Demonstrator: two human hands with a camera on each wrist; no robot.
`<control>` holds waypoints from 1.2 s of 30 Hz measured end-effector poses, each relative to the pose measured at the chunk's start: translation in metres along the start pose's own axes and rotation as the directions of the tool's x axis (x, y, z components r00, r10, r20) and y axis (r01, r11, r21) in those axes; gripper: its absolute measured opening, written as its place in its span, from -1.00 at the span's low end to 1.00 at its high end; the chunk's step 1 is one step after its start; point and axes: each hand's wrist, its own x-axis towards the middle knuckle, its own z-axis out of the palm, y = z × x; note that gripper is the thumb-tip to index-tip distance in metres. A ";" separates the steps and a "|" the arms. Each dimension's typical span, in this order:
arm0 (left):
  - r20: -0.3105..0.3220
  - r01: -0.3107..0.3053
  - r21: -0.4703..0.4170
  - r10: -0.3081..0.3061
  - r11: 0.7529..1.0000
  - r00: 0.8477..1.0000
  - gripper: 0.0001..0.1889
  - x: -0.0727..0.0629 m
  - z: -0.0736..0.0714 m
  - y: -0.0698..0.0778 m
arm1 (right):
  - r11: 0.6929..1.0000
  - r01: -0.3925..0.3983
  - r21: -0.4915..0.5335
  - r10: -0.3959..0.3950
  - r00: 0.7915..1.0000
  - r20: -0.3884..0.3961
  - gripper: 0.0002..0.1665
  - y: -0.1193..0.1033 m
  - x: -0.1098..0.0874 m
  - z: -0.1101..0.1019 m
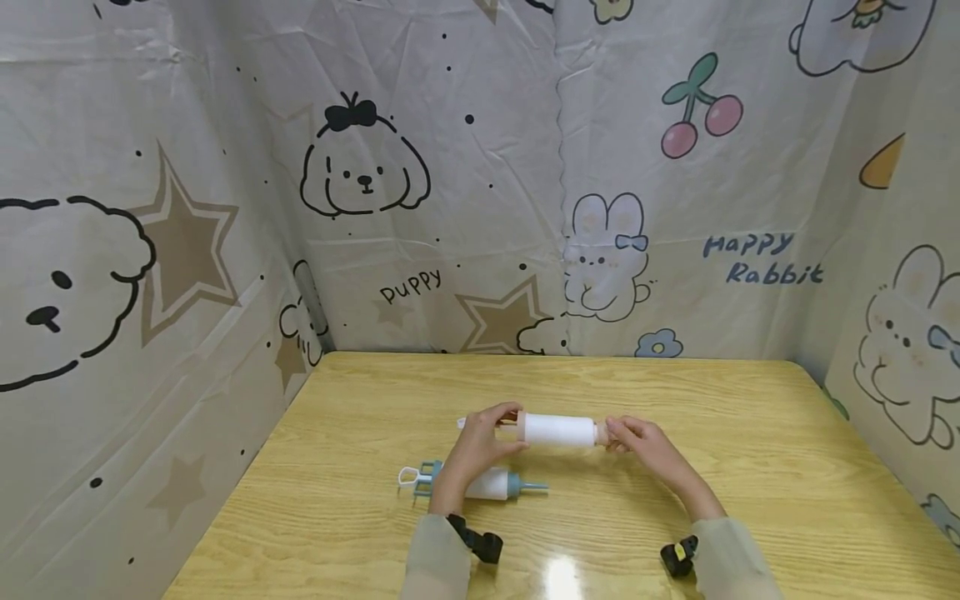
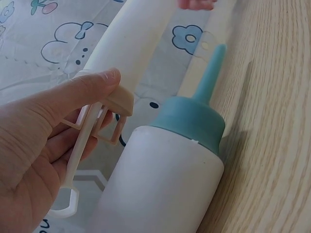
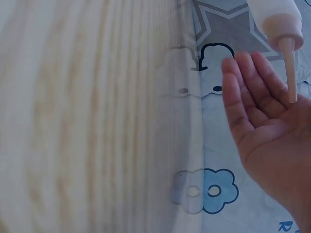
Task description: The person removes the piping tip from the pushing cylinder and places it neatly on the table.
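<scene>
My left hand [image 1: 478, 450] grips a large white plastic syringe [image 1: 558, 430] with pale peach end parts, raised above the table and lying nearly level. In the left wrist view, the thumb rests at its flanged end, beside the plunger rod and ring handle [image 2: 74, 201]. Over at the nozzle end is my right hand [image 1: 648, 446]. The right wrist view shows its fingers [image 3: 252, 85] fairly straight, with the peach nozzle [image 3: 290, 73] in front of the palm; the thumb is out of sight. Below the left wrist lies a second syringe [image 1: 491, 484] with teal end parts, partly hidden by that arm.
The wood-grain table [image 1: 337, 517] meets a printed cloth [image 1: 480, 208] at its back, with more cloth along both sides. A black wrist camera [image 1: 483, 546] sits on the left wrist, and another camera [image 1: 678, 557] on the right.
</scene>
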 end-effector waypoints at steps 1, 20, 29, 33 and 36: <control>-0.001 -0.001 0.003 0.001 1.000 1.000 -0.45 0.000 0.000 0.000 | 1.000 -0.011 0.009 0.011 1.000 0.017 -0.45 0.000 0.001 0.000; 0.011 0.007 -0.012 -0.007 1.000 1.000 -0.46 -0.001 -0.004 -0.001 | 0.994 0.111 -0.014 -0.112 0.994 -0.010 -0.59 0.003 -0.002 0.003; 0.014 0.006 -0.026 -0.006 1.000 1.000 -0.45 -0.001 -0.004 -0.001 | 0.984 0.166 -0.068 -0.170 0.984 -0.048 -0.59 0.006 0.000 0.004; 0.013 0.012 -0.018 -0.012 1.000 1.000 -0.45 -0.001 -0.003 -0.001 | 0.982 0.181 -0.058 -0.183 0.982 -0.045 -0.59 0.006 0.000 0.004; 0.011 0.020 0.000 -0.020 1.000 1.000 -0.44 -0.002 -0.003 -0.002 | 0.982 0.185 -0.049 -0.187 0.981 -0.049 -0.59 0.005 -0.001 0.004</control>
